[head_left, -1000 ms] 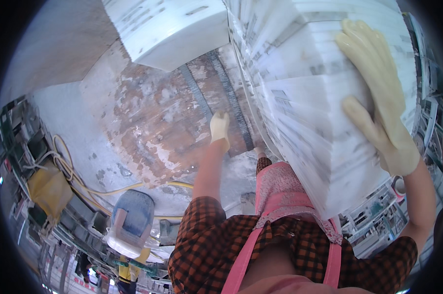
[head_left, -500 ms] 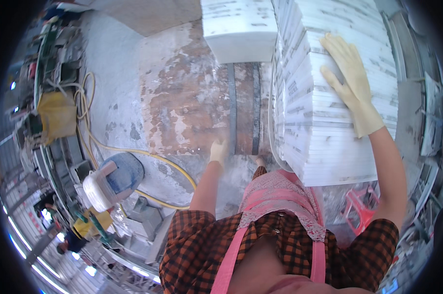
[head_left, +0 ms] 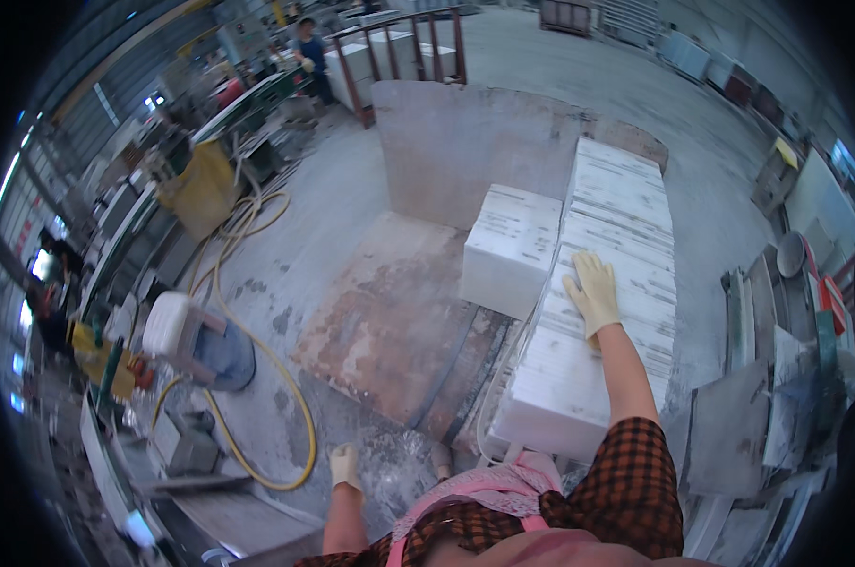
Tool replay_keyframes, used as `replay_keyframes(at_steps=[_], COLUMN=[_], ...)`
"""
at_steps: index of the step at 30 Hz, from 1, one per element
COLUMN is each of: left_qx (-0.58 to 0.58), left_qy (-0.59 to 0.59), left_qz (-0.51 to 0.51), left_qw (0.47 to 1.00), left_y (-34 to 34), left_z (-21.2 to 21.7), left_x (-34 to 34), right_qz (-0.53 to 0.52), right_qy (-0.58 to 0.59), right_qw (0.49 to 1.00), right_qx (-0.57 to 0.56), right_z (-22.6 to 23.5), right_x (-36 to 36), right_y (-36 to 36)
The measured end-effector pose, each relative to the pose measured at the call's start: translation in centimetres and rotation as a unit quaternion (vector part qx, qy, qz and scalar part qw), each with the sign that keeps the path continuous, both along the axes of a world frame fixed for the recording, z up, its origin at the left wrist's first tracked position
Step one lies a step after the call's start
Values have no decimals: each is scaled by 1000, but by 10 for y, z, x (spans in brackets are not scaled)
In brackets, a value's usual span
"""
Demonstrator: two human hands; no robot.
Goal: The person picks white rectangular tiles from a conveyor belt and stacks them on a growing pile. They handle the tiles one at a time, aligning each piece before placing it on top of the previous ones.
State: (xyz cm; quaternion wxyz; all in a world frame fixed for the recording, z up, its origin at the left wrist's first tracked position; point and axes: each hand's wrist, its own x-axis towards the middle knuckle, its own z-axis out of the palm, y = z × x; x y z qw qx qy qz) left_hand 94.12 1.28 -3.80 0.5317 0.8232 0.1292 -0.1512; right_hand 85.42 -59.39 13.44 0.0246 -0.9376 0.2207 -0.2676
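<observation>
My right hand [head_left: 595,295], in a cream rubber glove, lies flat with fingers spread on top of a long row of white stone slabs [head_left: 560,378]. The slabs stand on edge, packed face to face, with greyish streaks along their tops. My left hand [head_left: 344,465], gloved alike, hangs low at my side, away from the slabs. Its fingers are loosely bent, thumb apart, and nothing shows in it. A shorter block of white slabs [head_left: 511,260] sits against the far left side of the row.
A worn brown board [head_left: 380,321] lies left of the slabs, with an upright panel [head_left: 475,151] behind. A yellow hose [head_left: 300,416] loops over the floor near a blue bucket [head_left: 227,354] and a white container [head_left: 171,326]. Another person [head_left: 311,57] stands far off by a rack.
The view has tilted up and turned, bringing the upright panel and the far hall into sight. My right hand still rests on the slabs; my left hand still hangs free.
</observation>
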Motion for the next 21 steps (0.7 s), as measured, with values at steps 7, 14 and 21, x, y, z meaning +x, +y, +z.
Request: replay_keyframes(at_steps=[7, 14, 21], left_qx=[65, 135, 122], left_qy=[105, 282, 75], left_qz=[181, 299, 415], left_qw=[976, 902, 899], left_y=[170, 232, 264], left_z=[-21, -54, 7], left_x=[-251, -514, -557], right_qz=[104, 470, 561], right_qy=[-4, -75, 15], right_qw=[993, 879, 825], right_qx=[-47, 14, 66], right_z=[35, 49, 24], right_x=[23, -24, -112], right_y=[72, 278, 367])
